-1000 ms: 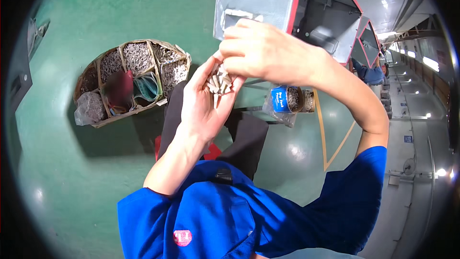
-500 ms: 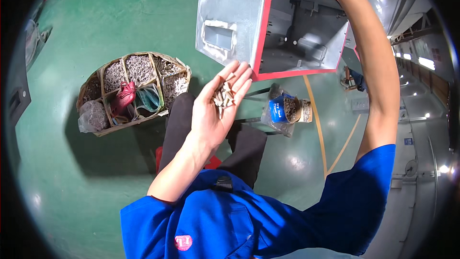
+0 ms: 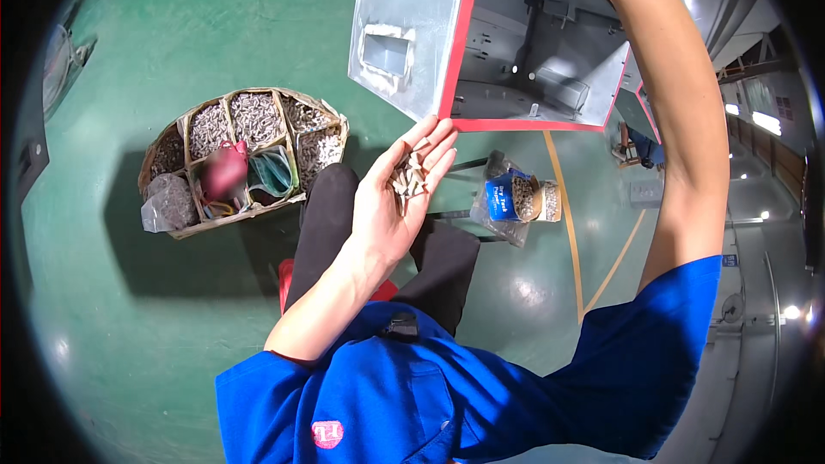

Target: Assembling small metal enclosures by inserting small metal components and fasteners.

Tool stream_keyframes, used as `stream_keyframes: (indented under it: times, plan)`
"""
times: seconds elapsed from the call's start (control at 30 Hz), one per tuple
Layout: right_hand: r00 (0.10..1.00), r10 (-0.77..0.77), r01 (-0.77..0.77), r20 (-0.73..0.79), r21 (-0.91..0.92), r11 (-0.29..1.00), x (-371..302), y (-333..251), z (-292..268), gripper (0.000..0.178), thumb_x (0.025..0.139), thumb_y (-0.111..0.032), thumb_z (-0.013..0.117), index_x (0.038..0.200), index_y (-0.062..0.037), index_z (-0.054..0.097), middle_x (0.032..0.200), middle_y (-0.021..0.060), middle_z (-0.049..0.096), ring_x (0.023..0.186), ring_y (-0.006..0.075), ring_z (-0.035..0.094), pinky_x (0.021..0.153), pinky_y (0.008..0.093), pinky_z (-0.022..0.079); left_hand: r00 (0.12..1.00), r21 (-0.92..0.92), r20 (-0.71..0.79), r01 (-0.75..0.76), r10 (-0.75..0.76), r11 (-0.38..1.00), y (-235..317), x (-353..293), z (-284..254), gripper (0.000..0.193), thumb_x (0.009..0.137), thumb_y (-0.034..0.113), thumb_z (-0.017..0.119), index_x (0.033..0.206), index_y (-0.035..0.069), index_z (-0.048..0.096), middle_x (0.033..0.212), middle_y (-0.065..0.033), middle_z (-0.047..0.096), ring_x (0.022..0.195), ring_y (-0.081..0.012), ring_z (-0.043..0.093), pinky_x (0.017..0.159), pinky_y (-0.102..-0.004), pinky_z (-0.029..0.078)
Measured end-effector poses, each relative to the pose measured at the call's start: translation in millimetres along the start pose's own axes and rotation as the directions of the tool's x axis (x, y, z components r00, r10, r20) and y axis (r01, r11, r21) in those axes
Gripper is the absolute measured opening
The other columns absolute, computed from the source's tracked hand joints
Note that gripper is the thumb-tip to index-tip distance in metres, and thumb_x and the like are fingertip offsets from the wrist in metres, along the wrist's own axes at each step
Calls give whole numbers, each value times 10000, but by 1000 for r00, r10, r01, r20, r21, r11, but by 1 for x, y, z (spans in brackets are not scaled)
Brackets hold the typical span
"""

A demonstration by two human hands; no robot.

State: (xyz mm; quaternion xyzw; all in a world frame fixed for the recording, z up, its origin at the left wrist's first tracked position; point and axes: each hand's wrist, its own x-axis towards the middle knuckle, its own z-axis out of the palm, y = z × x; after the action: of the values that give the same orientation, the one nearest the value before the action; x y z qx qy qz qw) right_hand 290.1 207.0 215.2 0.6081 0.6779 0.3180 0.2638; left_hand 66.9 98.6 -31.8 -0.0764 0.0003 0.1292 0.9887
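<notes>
My left hand (image 3: 380, 222) lies palm up in front of me, fingers stretched out and slightly cupped. A small heap of short, pale peg-like pieces (image 3: 408, 179) rests in it. Its fingertips are close by the lower corner of a grey metal cabinet (image 3: 404, 9) with red edging along its opening. One side of the cabinet has a rectangular cut-out (image 3: 386, 54) with whitish edges. My right arm (image 3: 675, 94) reaches up past the cabinet's right side, and the right hand is beyond the top edge of the view.
At left is a partitioned tray (image 3: 204, 228) with many similar small pieces, a reddish item (image 3: 225, 174) and a clear bag (image 3: 168, 204). A blue box (image 3: 498, 198) of small pieces sits right of my knees. Yellow lines (image 3: 567, 223) mark the green floor.
The cabinet appears shifted slightly left and up in view. My left hand has moved a little right and stays palm up with the pieces. The right hand has left the top of the view.
</notes>
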Motion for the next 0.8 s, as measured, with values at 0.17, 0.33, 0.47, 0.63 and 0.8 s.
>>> stream_keyframes:
  times: [0.17,0.33,0.47,0.63,0.8]
  plan:
    - [975,-113,145,-189,163,976,-5,-2,9,158,786,-139,526,763,-29,637,788,149,620,755,309,617,642,382,496,1000,16,2,-19,19,1000,2,4,-5,479,973,145,352,1377,-105,289,1425,-262,330,1346,-342,322,1129,-427,288]
    - [982,-55,88,-182,179,980,3,-8,15,144,781,-145,546,771,-25,623,783,152,612,759,315,616,645,386,495,999,41,-36,-20,21,999,1,5,-10,452,983,163,339,1351,-99,347,1398,-237,387,1324,-319,363,1125,-408,295]
    - [974,-50,84,-220,146,986,9,-10,21,138,777,-149,561,777,-21,612,779,155,606,762,319,615,647,389,495,998,15,-59,1,0,1000,1,2,-11,452,983,159,340,1353,-101,340,1406,-243,369,1334,-323,346,1128,-412,291]
    - [954,-38,74,-296,111,991,17,-8,33,140,772,-155,581,784,-16,598,775,159,599,765,324,614,649,394,495,995,24,-97,-5,7,1000,1,-1,-14,476,979,157,366,1369,-106,291,1425,-273,314,1357,-360,288,1141,-445,262]
    - [908,-13,51,-419,80,996,9,-17,33,152,767,-161,601,792,-12,584,770,162,591,769,330,613,652,398,494,989,146,-146,51,-30,988,-4,-15,-27,465,972,173,396,1354,-85,344,1409,-250,362,1336,-336,340,1132,-427,279]
